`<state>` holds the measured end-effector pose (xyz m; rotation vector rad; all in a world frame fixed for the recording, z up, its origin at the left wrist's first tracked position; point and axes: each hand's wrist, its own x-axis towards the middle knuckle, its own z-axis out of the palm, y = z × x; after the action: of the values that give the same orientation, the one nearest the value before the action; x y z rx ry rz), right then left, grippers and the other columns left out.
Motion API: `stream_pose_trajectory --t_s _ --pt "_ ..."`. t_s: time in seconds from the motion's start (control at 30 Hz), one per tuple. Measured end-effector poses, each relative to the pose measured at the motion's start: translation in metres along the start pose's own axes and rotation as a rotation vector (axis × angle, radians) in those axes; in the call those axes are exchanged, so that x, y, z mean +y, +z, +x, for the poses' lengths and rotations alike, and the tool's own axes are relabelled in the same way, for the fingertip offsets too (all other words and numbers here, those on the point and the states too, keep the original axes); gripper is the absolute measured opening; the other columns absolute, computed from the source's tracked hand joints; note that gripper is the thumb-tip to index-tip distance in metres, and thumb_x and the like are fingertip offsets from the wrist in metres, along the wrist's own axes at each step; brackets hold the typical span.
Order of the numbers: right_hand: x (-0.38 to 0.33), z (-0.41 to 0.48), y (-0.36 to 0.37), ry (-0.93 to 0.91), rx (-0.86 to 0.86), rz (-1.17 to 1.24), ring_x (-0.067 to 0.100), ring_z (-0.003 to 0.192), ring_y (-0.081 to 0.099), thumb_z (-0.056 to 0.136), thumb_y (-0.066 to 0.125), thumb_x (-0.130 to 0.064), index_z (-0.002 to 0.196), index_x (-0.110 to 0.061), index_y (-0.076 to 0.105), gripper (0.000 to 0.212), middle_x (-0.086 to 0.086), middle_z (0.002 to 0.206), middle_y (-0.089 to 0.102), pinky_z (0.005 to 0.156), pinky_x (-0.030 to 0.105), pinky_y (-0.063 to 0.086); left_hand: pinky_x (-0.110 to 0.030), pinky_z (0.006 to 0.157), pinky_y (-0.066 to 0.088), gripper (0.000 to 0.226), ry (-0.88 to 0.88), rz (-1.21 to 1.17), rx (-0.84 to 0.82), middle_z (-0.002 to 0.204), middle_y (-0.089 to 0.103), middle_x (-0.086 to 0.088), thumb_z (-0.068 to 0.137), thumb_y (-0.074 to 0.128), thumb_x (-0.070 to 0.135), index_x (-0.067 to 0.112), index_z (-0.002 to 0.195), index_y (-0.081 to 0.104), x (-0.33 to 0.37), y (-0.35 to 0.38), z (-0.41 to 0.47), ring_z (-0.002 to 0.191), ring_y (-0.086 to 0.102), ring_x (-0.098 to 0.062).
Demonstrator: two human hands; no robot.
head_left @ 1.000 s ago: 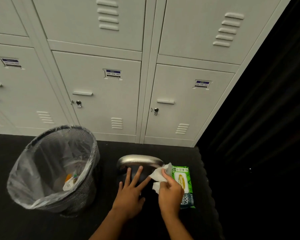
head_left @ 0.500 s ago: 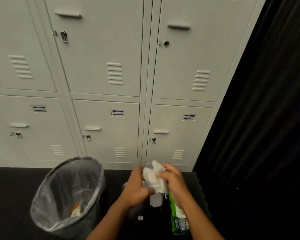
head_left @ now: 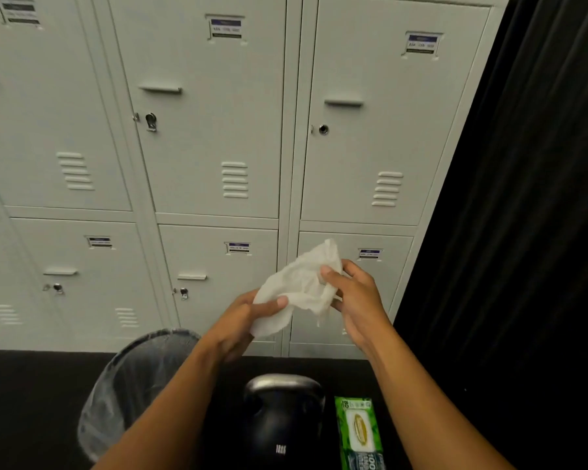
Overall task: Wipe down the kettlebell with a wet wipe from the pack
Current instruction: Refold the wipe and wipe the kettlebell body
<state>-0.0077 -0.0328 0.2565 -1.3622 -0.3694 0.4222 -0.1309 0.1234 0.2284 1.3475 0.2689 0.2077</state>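
Note:
A crumpled white wet wipe (head_left: 301,286) is held up in front of the lockers between both hands. My left hand (head_left: 243,322) pinches its lower left corner with thumb and fingers. My right hand (head_left: 353,296) grips its right side, thumb on top. Below them on the dark floor stands a black kettlebell (head_left: 282,418) with a silver-grey handle, untouched. To its right lies the green wipe pack (head_left: 360,432), lid side up.
A wire waste bin (head_left: 133,385) lined with a clear bag stands left of the kettlebell, partly behind my left forearm. Grey lockers (head_left: 214,164) fill the wall ahead. A black curtain (head_left: 523,232) hangs on the right.
Both hands rose from the kettlebell and pack, lifting the wipe. The left hand took hold of it, and the wipe is spread wider between the hands. The view tilted upward.

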Motion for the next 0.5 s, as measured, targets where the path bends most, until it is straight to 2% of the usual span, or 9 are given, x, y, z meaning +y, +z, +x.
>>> stream_pose_trajectory --t_s 0.07,0.13,0.23,0.37,0.43,0.5 --pt "0.006 -0.003 -0.001 0.017 0.046 0.029 0.029 0.099 0.07 0.095 0.062 -0.016 0.11 -0.012 0.067 0.016 0.012 0.108 0.072 0.078 0.039 0.059 -0.042 0.099 0.047 0.02 0.057 -0.176 0.048 0.106 0.069 -0.009 0.081 0.072 0.02 0.012 0.1 0.071 0.002 0.003 -0.001 0.103 0.059 -0.024" --pt "0.017 -0.008 -0.002 0.039 0.086 0.041 0.029 0.1 0.068 0.096 0.061 -0.015 0.109 -0.012 0.066 0.014 0.013 0.11 0.07 0.074 0.036 0.057 -0.051 0.107 0.045 0.013 0.067 -0.351 0.102 0.107 0.066 -0.013 0.086 0.064 0.014 0.009 0.098 0.064 0.003 0.006 -0.001 0.107 0.059 -0.027" --pt "0.033 -0.017 0.0 0.083 0.126 0.06 0.027 0.098 0.067 0.097 0.06 -0.015 0.107 -0.015 0.066 0.012 0.011 0.109 0.07 0.072 0.037 0.057 -0.048 0.095 0.054 0.007 0.061 -0.423 0.143 0.105 0.07 -0.013 0.095 0.056 0.011 0.008 0.101 0.059 0.004 0.009 -0.001 0.097 0.068 -0.024" --pt "0.05 -0.024 0.001 0.141 0.159 0.132 0.027 0.101 0.066 0.099 0.058 -0.017 0.11 -0.018 0.066 0.014 0.008 0.111 0.069 0.074 0.038 0.059 -0.034 0.074 0.056 0.011 0.031 -0.369 0.338 0.097 0.071 -0.011 0.097 0.059 0.015 0.011 0.106 0.063 0.006 0.008 0.0 0.082 0.067 -0.022" --pt "0.054 -0.027 0.002 0.174 0.16 0.221 0.031 0.104 0.066 0.098 0.058 -0.015 0.113 -0.016 0.067 0.017 0.01 0.113 0.069 0.072 0.039 0.057 -0.037 0.075 0.058 0.021 0.071 -0.524 0.333 0.102 0.068 -0.011 0.094 0.064 0.02 0.011 0.113 0.063 0.008 0.002 -0.002 0.09 0.067 -0.025" --pt "0.057 -0.03 0.006 0.19 0.132 0.278 0.033 0.106 0.066 0.098 0.057 -0.013 0.115 -0.015 0.066 0.019 0.012 0.115 0.07 0.072 0.04 0.057 -0.047 0.084 0.059 0.044 0.101 -0.65 0.247 0.116 0.066 -0.01 0.089 0.072 0.024 0.017 0.13 0.057 0.006 -0.001 -0.004 0.107 0.065 -0.029"
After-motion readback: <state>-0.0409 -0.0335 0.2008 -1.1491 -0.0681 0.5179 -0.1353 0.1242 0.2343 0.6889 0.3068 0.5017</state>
